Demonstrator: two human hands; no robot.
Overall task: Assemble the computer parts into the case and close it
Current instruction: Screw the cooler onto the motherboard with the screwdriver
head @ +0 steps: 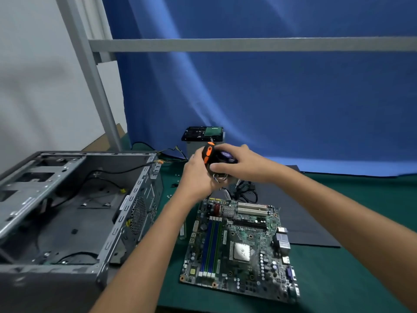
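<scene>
**A:** What lies nearest, counting the clock from where the person stands?

**B:** The motherboard (239, 245), flat on the green counter (338, 279) at about 1 o'clock, with blue and green memory slots along its left side and a bare silver square near its middle. At 10 o'clock the case (126, 213) lies on its side with its open face up, black wires trailing across its floor. The board is outside the case, just beside it.

**A:** And the hands?

**B:** Both are raised at 12 o'clock, above the board's far edge. The left hand (196, 175) is curled round the orange-and-black screwdriver (208, 153), its fingers reaching under metal fins. The right hand (237, 161) clasps the cooler (226, 155) from above and the right; a purple fan hub shows between the fingers. The screwdriver handle rests against the cooler.

**A:** Further out?

**B:** A black mat (304, 211) spreads at 2 o'clock, and the board's far right corner overlaps it. Black cables (246, 190) coil under the hands. Beyond, at 12 o'clock, a drive (203, 133) sits on top of a grey box. Behind everything hang a blue curtain (270, 98) and a grey metal frame (225, 44).
</scene>
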